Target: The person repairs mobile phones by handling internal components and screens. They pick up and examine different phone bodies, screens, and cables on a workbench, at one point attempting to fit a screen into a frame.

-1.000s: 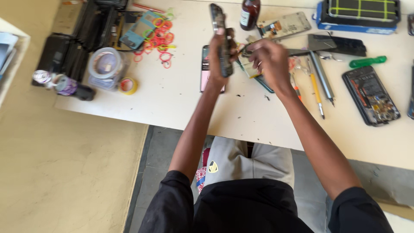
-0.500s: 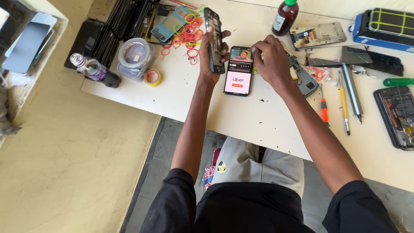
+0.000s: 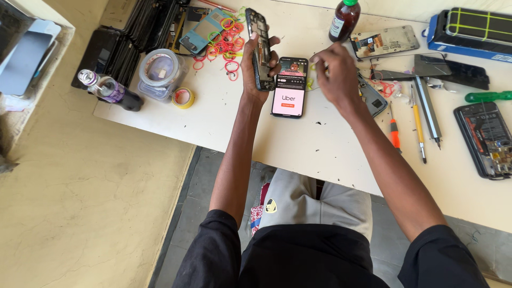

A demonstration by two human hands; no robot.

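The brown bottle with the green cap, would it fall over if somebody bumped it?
Probably yes. The brown bottle stands upright on the white table, and it looks tall for its narrow base, so a sideways knock could tip it. It looks round, so once down it may roll. The green cap seems to be on, so spilling seems unlikely.

View: one camera on my head, looking steeply down past my arms.
Facing: across the table's near edge [image 3: 298,160] toward its far side.
Distance: close, within arm's reach.
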